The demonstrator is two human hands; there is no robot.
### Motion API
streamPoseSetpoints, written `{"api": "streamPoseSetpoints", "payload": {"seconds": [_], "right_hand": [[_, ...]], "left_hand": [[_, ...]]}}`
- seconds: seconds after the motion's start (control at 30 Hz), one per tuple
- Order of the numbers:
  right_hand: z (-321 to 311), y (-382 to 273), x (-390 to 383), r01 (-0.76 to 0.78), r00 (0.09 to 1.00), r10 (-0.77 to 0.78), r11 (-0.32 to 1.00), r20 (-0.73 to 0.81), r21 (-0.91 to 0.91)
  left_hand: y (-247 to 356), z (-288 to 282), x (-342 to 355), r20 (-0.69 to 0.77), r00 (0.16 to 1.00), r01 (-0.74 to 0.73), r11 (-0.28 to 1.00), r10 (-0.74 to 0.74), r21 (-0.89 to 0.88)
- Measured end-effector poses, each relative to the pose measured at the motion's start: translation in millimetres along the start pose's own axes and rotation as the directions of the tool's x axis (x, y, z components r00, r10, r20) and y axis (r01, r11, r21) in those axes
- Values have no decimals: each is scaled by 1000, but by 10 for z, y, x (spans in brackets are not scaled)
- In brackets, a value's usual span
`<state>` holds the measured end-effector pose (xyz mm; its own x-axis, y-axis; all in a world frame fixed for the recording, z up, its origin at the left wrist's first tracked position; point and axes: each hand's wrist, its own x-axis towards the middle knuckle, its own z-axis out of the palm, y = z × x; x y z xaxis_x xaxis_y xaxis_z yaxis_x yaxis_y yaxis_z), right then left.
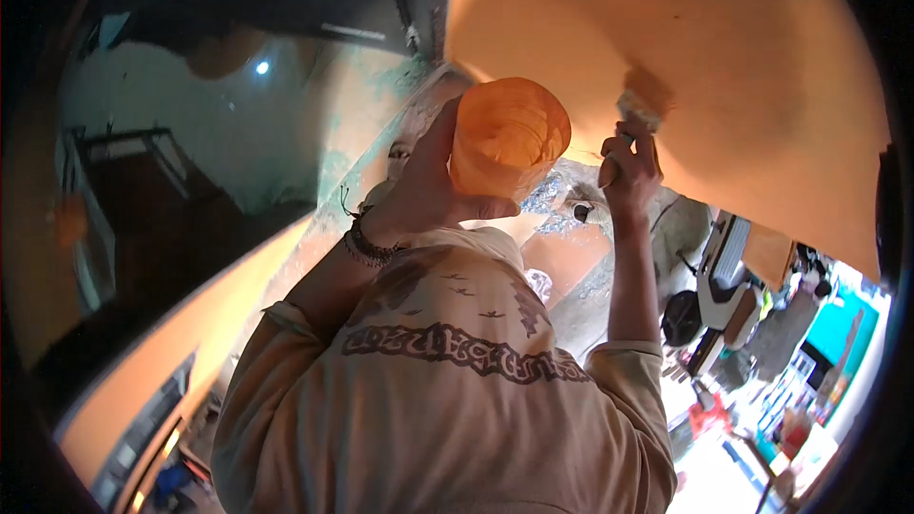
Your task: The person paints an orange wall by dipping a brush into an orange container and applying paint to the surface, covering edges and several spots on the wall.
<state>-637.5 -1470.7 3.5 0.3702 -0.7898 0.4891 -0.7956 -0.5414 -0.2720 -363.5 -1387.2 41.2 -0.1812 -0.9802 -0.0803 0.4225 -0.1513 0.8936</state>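
Note:
An orange-coated tub (pixel 509 138) sits in my left hand (pixel 428 176), the fingers and thumb wrapped round its side. Its open mouth faces up, and the inside is orange too. To the right, my right hand (pixel 630 174) grips a paintbrush (pixel 638 112) near its head. The bristles are up against the orange wall (pixel 743 67); a darker patch or shadow shows just above them. Most of the brush handle is hidden in my fingers.
A dark opening with a wooden frame (pixel 171 162) lies at the left, beside a greenish worn wall (pixel 357 95). Below my hands is a rough grey floor (pixel 581 300) with rubble. At the lower right stand a white-and-brown piece of furniture (pixel 728 309) and a cluttered, bright area.

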Motion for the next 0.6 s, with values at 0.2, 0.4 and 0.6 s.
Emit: {"api": "streamPoseSetpoints", "payload": {"seconds": [0.2, 0.4, 0.6], "right_hand": [[300, -134, -178, -295, 930, 366, 796, -33, 528], [18, -642, -19, -577, 776, 545, 409, 317, 707], [-185, -1488, 252, -443, 835, 427, 148, 346, 884]], "left_hand": [[-65, -47, -594, -228, 969, -50, 980, 94, 191], [18, -26, -1129, -380, 919, -56, 990, 103, 133], [174, -105, -1790, -490, 842, -49, 937, 226, 347]]}}
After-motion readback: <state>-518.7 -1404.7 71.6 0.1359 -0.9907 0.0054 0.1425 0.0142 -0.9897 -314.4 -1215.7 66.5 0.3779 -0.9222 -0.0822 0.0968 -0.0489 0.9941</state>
